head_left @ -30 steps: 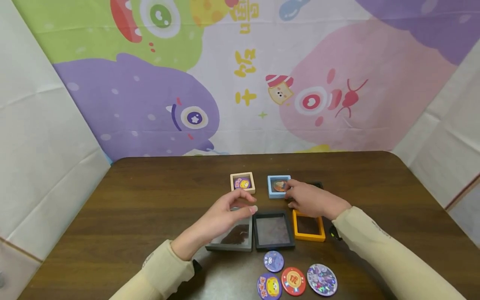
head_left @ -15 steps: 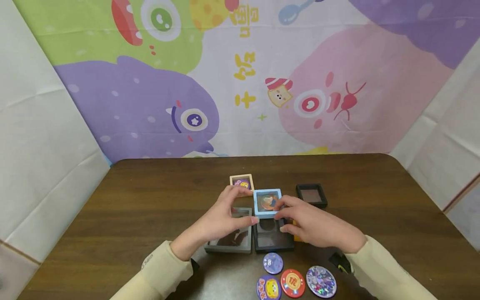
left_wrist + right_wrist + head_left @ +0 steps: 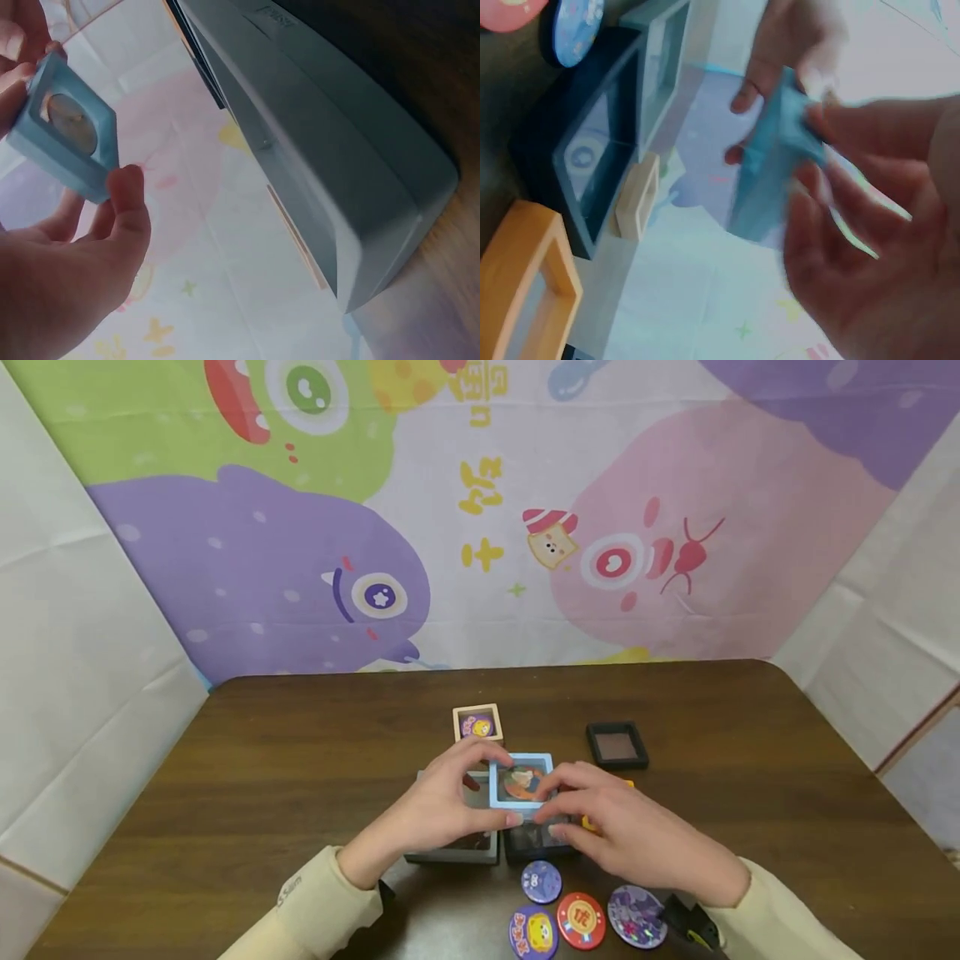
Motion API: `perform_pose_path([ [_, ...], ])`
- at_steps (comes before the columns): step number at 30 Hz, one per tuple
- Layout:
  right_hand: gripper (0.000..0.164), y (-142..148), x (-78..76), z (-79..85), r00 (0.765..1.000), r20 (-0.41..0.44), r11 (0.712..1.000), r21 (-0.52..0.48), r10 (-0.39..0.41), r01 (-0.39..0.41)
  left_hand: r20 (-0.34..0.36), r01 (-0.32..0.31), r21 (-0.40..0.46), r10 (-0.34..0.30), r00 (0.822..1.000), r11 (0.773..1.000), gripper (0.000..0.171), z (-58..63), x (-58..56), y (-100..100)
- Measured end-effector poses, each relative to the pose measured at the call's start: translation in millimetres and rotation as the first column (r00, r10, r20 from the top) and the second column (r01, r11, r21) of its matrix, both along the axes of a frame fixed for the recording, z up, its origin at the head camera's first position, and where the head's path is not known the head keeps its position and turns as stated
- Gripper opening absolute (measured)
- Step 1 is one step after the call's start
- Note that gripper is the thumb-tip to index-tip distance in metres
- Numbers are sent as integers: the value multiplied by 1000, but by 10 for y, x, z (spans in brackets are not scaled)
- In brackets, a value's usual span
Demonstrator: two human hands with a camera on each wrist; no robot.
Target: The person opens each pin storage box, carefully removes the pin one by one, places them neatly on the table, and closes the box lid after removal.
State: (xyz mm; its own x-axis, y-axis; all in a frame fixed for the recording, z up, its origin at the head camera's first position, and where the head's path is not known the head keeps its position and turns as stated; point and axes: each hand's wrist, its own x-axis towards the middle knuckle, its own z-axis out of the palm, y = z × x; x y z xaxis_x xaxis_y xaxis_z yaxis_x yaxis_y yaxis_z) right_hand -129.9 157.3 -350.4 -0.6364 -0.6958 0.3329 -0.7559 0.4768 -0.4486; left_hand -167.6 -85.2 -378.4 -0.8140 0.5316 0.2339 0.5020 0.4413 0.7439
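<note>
Above the dark frames, both hands hold a small light-blue display frame (image 3: pixel 493 787) with a clear window. An orange-toned round badge (image 3: pixel 520 782) sits inside it. My left hand (image 3: pixel 435 803) has its thumb and fingers around the frame's left side. At the opposite edge, my right hand (image 3: pixel 618 822) pinches the frame between thumb and fingers. In the left wrist view the blue frame (image 3: pixel 105 139) is tilted and lifted off the table. It looks blurred in the right wrist view, where my right fingertips (image 3: pixel 802 180) press on it.
Under the hands lie a grey frame (image 3: pixel 450 857) and a larger black frame (image 3: pixel 540 850). A mostly hidden orange frame (image 3: pixel 517 255) is beside them. Behind are a beige frame (image 3: pixel 476 708) with a badge and a small black frame (image 3: pixel 617 763). Several badges, including a red one (image 3: pixel 581 921), lie in front.
The right hand has brought the blue frame from the back of the table toward the left and nearer. The left hand now grips it too.
</note>
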Motion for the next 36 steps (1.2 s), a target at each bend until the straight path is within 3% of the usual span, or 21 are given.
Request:
perform_pose_path([
  [4, 17, -63, -5, -57, 988, -93, 986, -127, -122, 110, -16, -15, 58, 16, 1000, 998, 51, 31, 26, 26],
  [7, 27, -100, 0, -108, 974, -77, 963, -180, -215, 199, -10, -17, 113, 19, 1000, 993, 49, 49, 50, 53],
  [11, 34, -124, 7, -166, 963, 6, 939, -221, -271, 265, 4, -36, 171, 36, 999, 985, 47, 68, 80, 79],
  [17, 40, -137, 10, -195, 955, 148, 901, -322, -255, 291, 35, -59, 200, 53, 998, 978, 46, 106, 113, 99],
  [25, 46, -168, 4, -216, 958, 202, 895, -357, -205, 267, 81, -66, 223, 49, 995, 973, 44, 120, 137, 96],
  [32, 50, -251, 88, -81, 931, 265, 867, -366, -251, 338, 103, -65, 239, 41, 994, 969, 44, 110, 141, 87],
  [36, 55, -258, 83, -107, 920, 298, 856, -372, -256, 359, 128, -77, 229, 48, 991, 970, 44, 122, 146, 83],
])
